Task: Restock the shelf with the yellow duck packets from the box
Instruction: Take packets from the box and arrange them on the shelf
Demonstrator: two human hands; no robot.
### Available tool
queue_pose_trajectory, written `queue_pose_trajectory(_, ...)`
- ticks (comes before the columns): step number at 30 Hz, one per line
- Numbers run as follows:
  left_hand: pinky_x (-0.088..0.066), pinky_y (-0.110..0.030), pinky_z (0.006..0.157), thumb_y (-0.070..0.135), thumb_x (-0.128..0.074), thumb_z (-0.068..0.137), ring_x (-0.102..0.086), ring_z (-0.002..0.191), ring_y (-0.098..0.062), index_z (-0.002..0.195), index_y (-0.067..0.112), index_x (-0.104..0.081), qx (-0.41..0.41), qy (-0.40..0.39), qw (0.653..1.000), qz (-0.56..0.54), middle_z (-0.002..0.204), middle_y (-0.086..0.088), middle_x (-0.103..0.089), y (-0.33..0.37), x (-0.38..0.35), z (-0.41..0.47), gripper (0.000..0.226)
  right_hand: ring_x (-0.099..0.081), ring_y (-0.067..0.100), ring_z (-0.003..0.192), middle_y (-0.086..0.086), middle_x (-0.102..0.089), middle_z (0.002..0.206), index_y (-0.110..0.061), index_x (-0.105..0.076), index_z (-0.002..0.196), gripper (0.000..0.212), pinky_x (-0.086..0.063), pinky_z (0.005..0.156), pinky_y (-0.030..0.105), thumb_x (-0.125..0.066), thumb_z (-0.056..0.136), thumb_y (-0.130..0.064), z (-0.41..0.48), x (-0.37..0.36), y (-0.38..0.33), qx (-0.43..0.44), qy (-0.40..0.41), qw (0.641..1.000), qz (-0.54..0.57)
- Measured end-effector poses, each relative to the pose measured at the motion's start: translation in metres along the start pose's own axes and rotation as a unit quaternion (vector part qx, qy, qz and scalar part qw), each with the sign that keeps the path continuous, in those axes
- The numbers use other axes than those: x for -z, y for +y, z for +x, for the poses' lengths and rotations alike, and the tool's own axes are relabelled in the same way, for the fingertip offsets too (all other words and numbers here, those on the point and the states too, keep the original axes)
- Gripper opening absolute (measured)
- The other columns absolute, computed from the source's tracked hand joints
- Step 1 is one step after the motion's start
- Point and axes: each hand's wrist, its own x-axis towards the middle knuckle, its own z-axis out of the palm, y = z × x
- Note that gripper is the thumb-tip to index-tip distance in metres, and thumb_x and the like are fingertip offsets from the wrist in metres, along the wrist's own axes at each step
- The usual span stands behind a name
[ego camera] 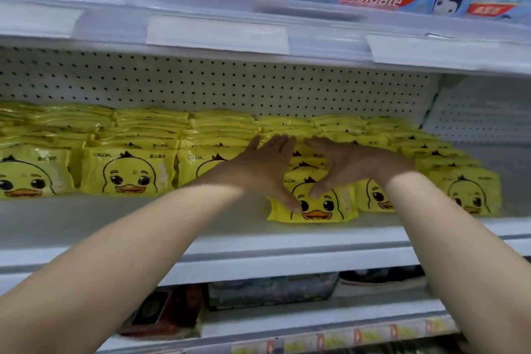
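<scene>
**Squaring up the middle row**

Both hands work one row of duck packets on the shelf (201, 227), just right of centre. The left hand (267, 169) and right hand (347, 165) lie with fingers straight and spread over the packet tops, pointing to 12 o'clock. Each thumb drops toward 6 o'clock onto the face of the front packet (319, 208). Nothing is pinched.

To do this well, I judge, push the row back evenly with both palms — the front packet sits further forward than the rows (129, 172) at 9 o'clock. The packets are soft, glossy yellow pouches with a cartoon duck face and orange bill, so they will likely slump if left loose. The box is out of view.
</scene>
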Motion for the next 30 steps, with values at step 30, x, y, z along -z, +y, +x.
queue_pose_trajectory(30, 0.004, -0.049, 0.121, 0.067, -0.085, 0.042, 0.009, 0.15, -0.021, 0.153, 0.019, 0.016, 0.138, -0.03, 0.985, 0.096, 0.163, -0.008, 0.012, 0.012, 0.0, 0.029, 0.158, 0.019, 0.022, 0.151, 0.005, 0.023, 0.163, -0.021, 0.021, 0.155, 0.158, 0.001, 0.123, 0.049, -0.087, 0.049, -0.067, 0.039, -0.014, 0.023, 0.109, 0.079, 0.981, -0.139)
